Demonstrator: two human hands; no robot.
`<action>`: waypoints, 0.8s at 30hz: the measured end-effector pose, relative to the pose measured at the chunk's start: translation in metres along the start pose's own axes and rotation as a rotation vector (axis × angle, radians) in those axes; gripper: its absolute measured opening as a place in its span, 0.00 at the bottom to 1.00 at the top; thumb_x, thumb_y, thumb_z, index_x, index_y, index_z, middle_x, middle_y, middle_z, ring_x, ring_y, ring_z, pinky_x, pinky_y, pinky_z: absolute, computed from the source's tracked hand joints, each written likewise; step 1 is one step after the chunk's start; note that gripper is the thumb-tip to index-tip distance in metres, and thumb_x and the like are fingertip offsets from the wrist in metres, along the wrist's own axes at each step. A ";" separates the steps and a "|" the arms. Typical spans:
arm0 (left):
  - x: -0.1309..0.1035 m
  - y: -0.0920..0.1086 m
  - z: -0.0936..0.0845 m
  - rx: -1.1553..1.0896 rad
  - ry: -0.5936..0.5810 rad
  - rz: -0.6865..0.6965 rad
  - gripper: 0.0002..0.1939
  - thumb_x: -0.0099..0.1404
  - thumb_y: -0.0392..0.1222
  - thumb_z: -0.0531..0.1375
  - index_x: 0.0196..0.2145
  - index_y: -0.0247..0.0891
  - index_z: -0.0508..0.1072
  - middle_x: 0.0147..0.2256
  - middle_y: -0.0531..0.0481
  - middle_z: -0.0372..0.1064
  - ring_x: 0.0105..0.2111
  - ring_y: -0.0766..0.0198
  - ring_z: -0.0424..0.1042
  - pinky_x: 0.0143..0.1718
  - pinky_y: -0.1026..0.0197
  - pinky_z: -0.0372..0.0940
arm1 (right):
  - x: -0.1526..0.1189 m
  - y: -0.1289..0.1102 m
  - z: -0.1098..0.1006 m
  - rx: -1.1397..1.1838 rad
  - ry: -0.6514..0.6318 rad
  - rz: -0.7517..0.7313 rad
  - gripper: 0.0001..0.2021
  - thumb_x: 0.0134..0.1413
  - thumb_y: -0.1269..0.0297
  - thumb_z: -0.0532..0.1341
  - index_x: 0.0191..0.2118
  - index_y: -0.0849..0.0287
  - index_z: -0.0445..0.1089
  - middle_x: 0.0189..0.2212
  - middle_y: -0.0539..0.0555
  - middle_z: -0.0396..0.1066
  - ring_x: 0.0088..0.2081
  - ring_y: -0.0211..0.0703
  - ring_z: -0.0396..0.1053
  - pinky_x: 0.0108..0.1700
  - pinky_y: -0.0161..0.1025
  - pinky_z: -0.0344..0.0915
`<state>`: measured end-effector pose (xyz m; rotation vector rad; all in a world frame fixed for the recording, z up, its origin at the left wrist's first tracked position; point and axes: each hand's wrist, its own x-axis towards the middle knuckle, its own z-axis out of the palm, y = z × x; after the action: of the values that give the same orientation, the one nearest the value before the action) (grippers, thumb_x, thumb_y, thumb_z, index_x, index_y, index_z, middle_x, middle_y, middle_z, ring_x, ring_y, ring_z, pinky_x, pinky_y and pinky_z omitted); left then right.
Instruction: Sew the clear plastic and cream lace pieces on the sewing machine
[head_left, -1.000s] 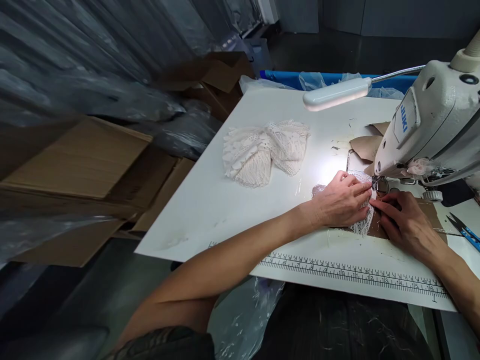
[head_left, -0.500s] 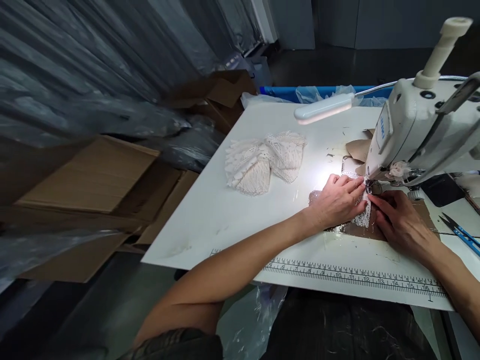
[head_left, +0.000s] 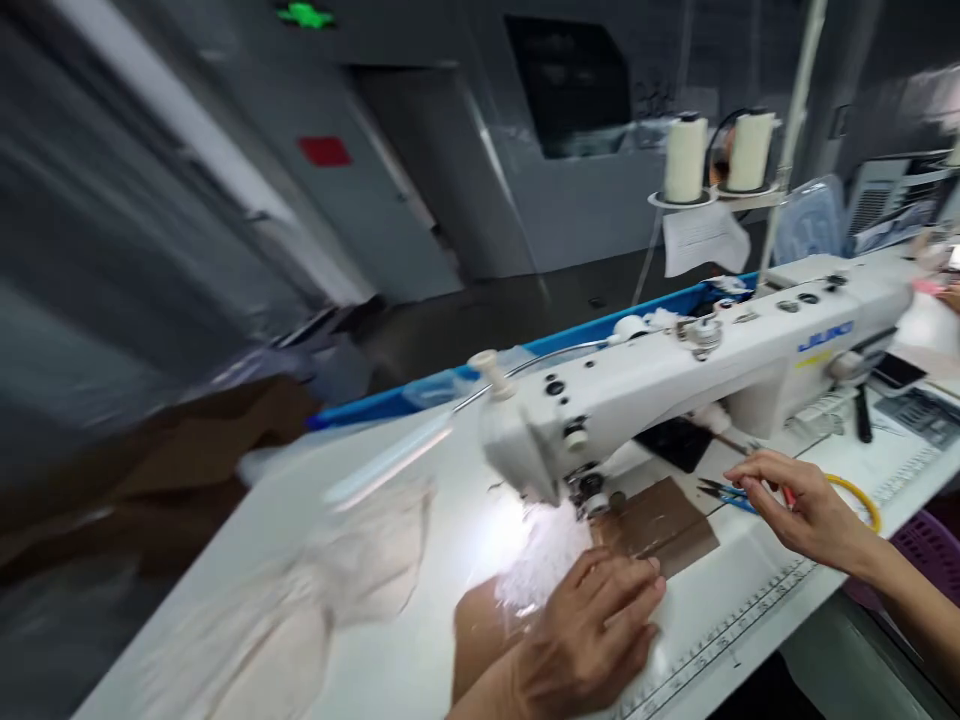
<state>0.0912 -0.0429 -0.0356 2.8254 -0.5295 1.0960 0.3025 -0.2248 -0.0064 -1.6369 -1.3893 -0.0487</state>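
Note:
A white sewing machine (head_left: 675,375) stands across the table. White lace fabric (head_left: 544,555) lies to the left of its needle area, over brown taped card (head_left: 664,525). My left hand (head_left: 596,630) rests at the front edge of the lace and the card, fingers bent and close together; what is under them is hidden. My right hand (head_left: 799,500) is over the table on the right, beside blue-handled snips (head_left: 727,494), thumb and fingertips near each other. Whether it grips anything is unclear. More lace pieces (head_left: 375,560) lie blurred at the left.
Two thread cones (head_left: 685,160) stand behind the machine. A black phone-like object (head_left: 675,443) lies under its arm. A yellow ring (head_left: 855,500) is beside my right hand. A printed ruler (head_left: 739,635) runs along the front edge; brown cardboard (head_left: 187,450) is at left.
The view has swung to the right. My right hand has left the lace at the needle and moved right to beside the snips. My left hand is now nearer the table's front edge.

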 end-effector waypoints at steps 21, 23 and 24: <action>0.184 0.001 0.193 -0.197 -0.051 -0.104 0.15 0.60 0.24 0.53 0.41 0.36 0.71 0.40 0.43 0.70 0.41 0.56 0.71 0.44 0.53 0.73 | 0.044 0.103 -0.061 -0.336 0.781 0.793 0.29 0.58 0.37 0.49 0.47 0.62 0.61 0.28 0.59 0.71 0.32 0.57 0.72 0.38 0.50 0.63; 0.183 0.002 0.193 -0.200 -0.033 -0.110 0.11 0.60 0.25 0.53 0.37 0.36 0.71 0.37 0.44 0.69 0.39 0.57 0.70 0.43 0.54 0.72 | 0.054 0.103 -0.055 -0.394 0.798 0.831 0.27 0.62 0.41 0.48 0.48 0.64 0.60 0.28 0.61 0.72 0.31 0.58 0.72 0.36 0.47 0.62; 0.184 0.003 0.193 -0.201 -0.022 -0.117 0.10 0.61 0.26 0.54 0.35 0.36 0.70 0.37 0.44 0.69 0.39 0.57 0.70 0.42 0.54 0.72 | 0.057 0.103 -0.053 -0.421 0.811 0.842 0.26 0.63 0.43 0.47 0.48 0.64 0.60 0.28 0.62 0.72 0.31 0.57 0.72 0.35 0.46 0.61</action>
<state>0.3402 -0.1344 -0.0572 2.6593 -0.4426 0.9360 0.4308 -0.2069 -0.0086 -2.0884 -0.0318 -0.4754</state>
